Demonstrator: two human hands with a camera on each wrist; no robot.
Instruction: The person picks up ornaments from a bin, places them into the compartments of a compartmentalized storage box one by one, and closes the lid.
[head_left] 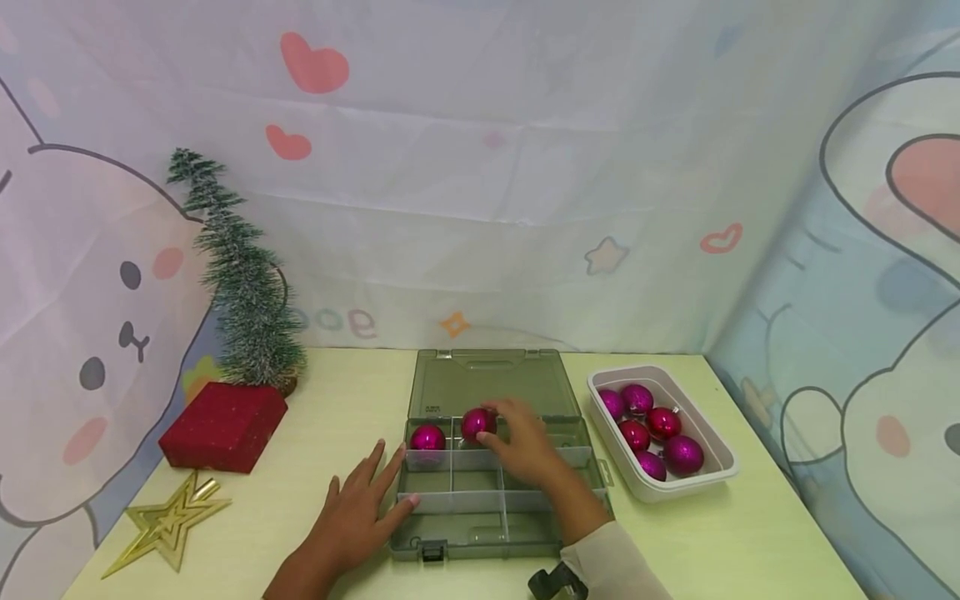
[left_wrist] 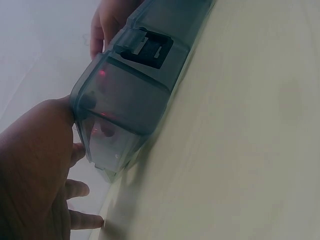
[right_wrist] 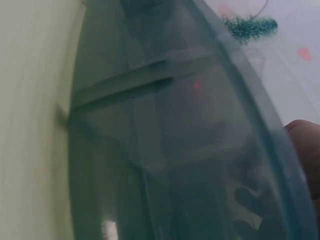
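Note:
In the head view my right hand (head_left: pixel 525 446) pinches a shiny magenta bauble (head_left: pixel 477 425) between thumb and fingers, over the back row of a grey translucent compartment box (head_left: pixel 461 527). A second magenta bauble (head_left: pixel 427 438) sits in the back-left compartment. My left hand (head_left: pixel 352 517) lies with fingers spread at the box's left side, its thumb on the edge. The left wrist view shows this left hand (left_wrist: pixel 37 165) against the box's corner, near its black latch (left_wrist: pixel 150 48). The box wall (right_wrist: pixel 165 130) fills most of the right wrist view, with part of my right hand (right_wrist: pixel 305 150) behind it.
The box's lid (head_left: pixel 491 383) lies folded back. Right of it, a white tub (head_left: pixel 651 492) holds several red and magenta baubles. On the left are a small frosted tree (head_left: pixel 247 300), a red box (head_left: pixel 225 425) and a gold star (head_left: pixel 168 523). A printed cloth (head_left: pixel 465 208) hangs behind.

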